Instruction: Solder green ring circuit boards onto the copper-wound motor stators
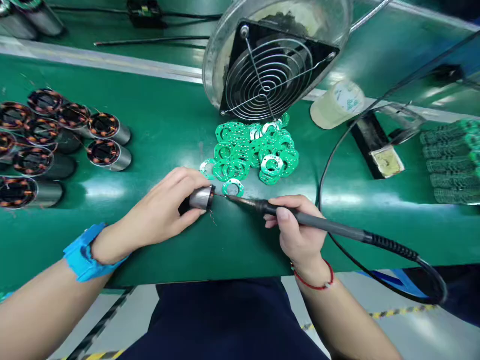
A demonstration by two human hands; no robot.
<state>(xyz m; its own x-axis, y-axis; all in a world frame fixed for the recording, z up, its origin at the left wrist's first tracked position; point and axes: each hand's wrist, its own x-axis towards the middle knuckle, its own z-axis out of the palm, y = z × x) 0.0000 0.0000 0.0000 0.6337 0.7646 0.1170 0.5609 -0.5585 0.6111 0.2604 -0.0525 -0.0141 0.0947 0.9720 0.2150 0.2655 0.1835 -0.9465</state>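
Note:
My left hand (172, 205) grips a motor stator (201, 198), a silver metal cylinder lying on its side with its wired end turned right. Thin wires stick out from that end. In my right hand (298, 225) is a soldering iron (322, 222), held like a pen and pointing left. Its tip is close to the stator's wire end; whether they touch I cannot tell. Just behind the tip lies a single ring-shaped green circuit board (233, 188). A heap of the same ring boards (243, 150) spreads beyond it.
Several upright stators (45, 132) stand at the left. A round-hooded fan (268, 75) overhangs the board heap. At the right are a tape roll (337, 105), a black soldering stand (378, 145) and stacked boards (450, 160). The iron's cable (326, 170) loops across the green bench (168, 265).

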